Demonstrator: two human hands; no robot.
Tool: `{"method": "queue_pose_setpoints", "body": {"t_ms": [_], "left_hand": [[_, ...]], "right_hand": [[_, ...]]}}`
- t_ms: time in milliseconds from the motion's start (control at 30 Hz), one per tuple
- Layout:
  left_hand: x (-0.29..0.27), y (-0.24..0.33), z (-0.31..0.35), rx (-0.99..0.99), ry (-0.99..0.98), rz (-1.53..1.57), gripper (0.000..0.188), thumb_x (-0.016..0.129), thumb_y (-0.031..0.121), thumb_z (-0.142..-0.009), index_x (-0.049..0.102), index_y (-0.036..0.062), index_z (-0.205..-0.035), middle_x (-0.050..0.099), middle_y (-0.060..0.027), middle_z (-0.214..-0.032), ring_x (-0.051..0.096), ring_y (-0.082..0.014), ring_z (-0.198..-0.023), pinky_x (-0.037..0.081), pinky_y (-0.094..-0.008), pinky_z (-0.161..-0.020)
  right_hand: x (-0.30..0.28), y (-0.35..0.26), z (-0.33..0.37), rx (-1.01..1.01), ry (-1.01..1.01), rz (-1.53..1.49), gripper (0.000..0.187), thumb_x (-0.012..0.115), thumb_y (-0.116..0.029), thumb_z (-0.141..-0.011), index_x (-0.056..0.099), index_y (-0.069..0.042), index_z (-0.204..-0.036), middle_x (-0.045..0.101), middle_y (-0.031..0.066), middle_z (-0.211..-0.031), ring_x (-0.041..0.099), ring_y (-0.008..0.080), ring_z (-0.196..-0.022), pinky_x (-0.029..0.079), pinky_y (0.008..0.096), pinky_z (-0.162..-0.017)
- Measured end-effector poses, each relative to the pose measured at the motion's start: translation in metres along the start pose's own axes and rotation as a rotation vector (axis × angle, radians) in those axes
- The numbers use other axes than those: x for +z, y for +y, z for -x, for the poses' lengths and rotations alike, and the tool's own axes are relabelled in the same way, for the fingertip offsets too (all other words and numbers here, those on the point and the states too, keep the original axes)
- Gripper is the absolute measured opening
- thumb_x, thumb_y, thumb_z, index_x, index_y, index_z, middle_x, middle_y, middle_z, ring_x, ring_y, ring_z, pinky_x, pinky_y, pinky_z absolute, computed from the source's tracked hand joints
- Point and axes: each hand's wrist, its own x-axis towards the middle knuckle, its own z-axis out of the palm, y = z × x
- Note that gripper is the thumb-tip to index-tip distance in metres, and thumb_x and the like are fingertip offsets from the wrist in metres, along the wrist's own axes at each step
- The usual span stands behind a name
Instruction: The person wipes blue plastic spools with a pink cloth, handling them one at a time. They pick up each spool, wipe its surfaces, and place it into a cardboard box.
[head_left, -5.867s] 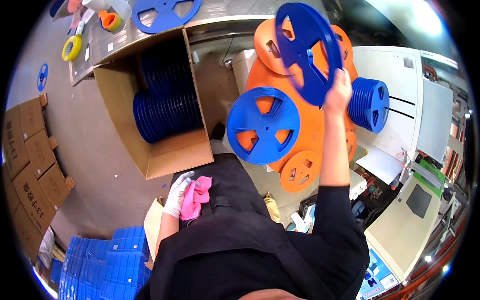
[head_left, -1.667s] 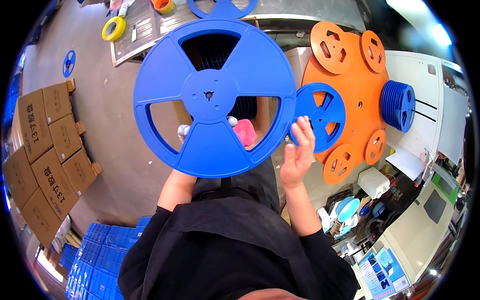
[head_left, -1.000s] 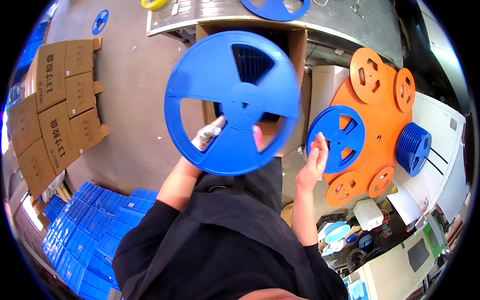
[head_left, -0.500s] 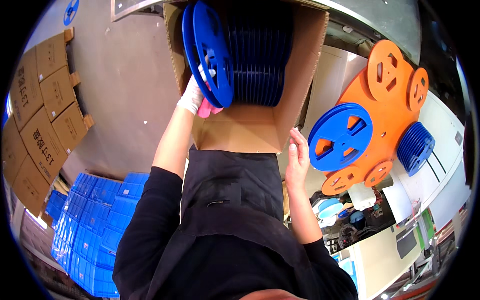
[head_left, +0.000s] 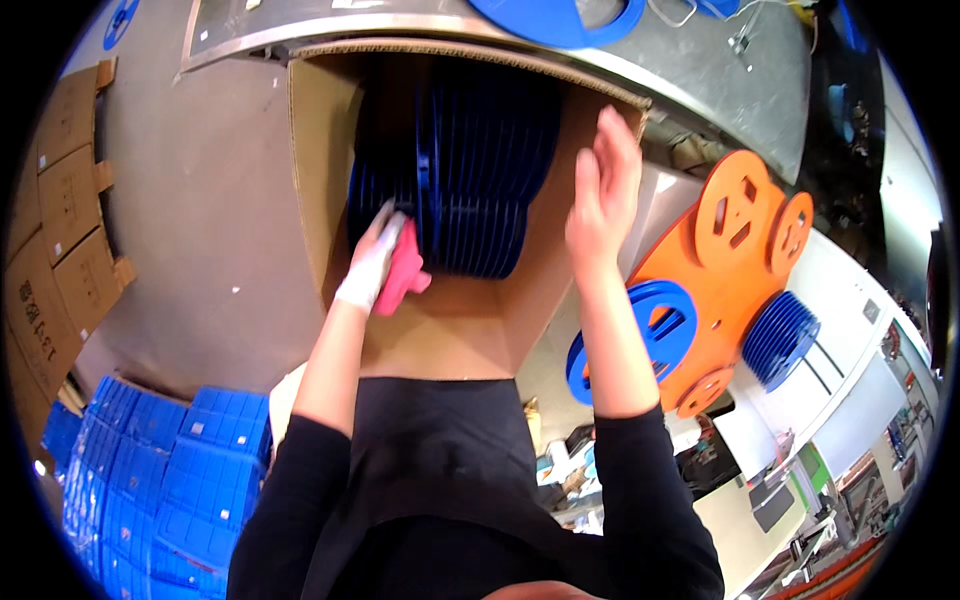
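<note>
My left hand point(head_left: 368, 268), in a white glove with bare fingertips, reaches into the open cardboard box point(head_left: 450, 345). Bunched in it is a pink cloth point(head_left: 402, 270). Its fingertips are at the near edge of the dark blue plastic reels point(head_left: 480, 235), which stand on edge in a packed row; whether they touch a reel I cannot tell. A slight gap and tilt show between the left and right reels of the row. My right hand point(head_left: 605, 200), bare with fingers stretched out, hovers over the box's right wall and holds nothing.
Right of the box, an orange round stand point(head_left: 690, 265) carries blue reels point(head_left: 665, 325) and a blue reel stack point(head_left: 780, 340). A metal table point(head_left: 720, 90) with a blue reel point(head_left: 560, 20) lies beyond. Blue crates point(head_left: 200, 460) and stacked cartons point(head_left: 70, 220) stand left.
The reel my left hand held upright at the box's left side now stands among the others. My right hand has risen from beside the box to its right wall. The whole view has shifted.
</note>
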Motion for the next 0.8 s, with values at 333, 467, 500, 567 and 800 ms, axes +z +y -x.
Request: {"method": "queue_pose_setpoints", "body": {"t_ms": [333, 467, 500, 567, 800], "left_hand": [[-0.022, -0.117, 0.150, -0.234, -0.045, -0.157, 0.056, 0.065, 0.027, -0.089, 0.045, -0.0016, -0.134, 0.053, -0.0143, -0.130, 0.050, -0.0224, -0.119, 0.039, -0.0325, -0.103], [-0.011, -0.143, 0.164, -0.207, 0.012, 0.018, 0.055, 0.066, 0.026, -0.088, 0.047, 0.0005, -0.133, 0.056, -0.0117, -0.123, 0.054, -0.0196, -0.111, 0.041, -0.0313, -0.100], [-0.008, -0.143, 0.163, -0.207, 0.027, 0.094, 0.054, 0.066, 0.025, -0.088, 0.047, 0.0004, -0.132, 0.056, -0.0114, -0.122, 0.054, -0.0194, -0.110, 0.041, -0.0313, -0.099], [-0.001, -0.132, 0.168, -0.210, 0.046, 0.238, 0.051, 0.065, 0.024, -0.088, 0.049, 0.0003, -0.130, 0.057, -0.0109, -0.121, 0.054, -0.0189, -0.107, 0.042, -0.0313, -0.098], [-0.006, -0.139, 0.175, -0.225, 0.019, 0.432, 0.050, 0.066, 0.027, -0.087, 0.050, 0.0018, -0.127, 0.058, -0.0109, -0.116, 0.055, -0.0206, -0.103, 0.047, -0.0348, -0.092]], "right_hand": [[0.106, 0.070, -0.213, -0.020, -0.889, 0.914, 0.064, 0.064, -0.045, -0.082, 0.049, -0.006, -0.131, 0.054, 0.0173, -0.129, 0.052, 0.0325, -0.119, 0.043, 0.0403, -0.100], [0.158, 0.100, -0.223, -0.069, -1.015, 0.882, 0.085, 0.068, -0.043, -0.079, 0.030, -0.004, -0.144, 0.048, 0.0218, -0.135, 0.046, 0.0363, -0.125, 0.038, 0.0386, -0.104], [0.164, 0.105, -0.220, -0.025, -1.079, 0.891, 0.087, 0.069, -0.043, -0.079, 0.028, -0.002, -0.145, 0.046, 0.0233, -0.136, 0.045, 0.0372, -0.125, 0.037, 0.0384, -0.104], [0.160, 0.124, -0.207, -0.287, -0.868, 0.993, 0.080, 0.072, -0.038, -0.076, 0.035, -0.012, -0.142, 0.055, 0.0199, -0.127, 0.054, 0.0338, -0.117, 0.040, 0.0458, -0.100], [0.126, 0.073, -0.201, -0.069, -0.780, 0.955, 0.049, 0.072, -0.033, -0.074, 0.058, -0.013, -0.117, 0.065, 0.0100, -0.110, 0.057, 0.0291, -0.110, 0.040, 0.0493, -0.092]]}}
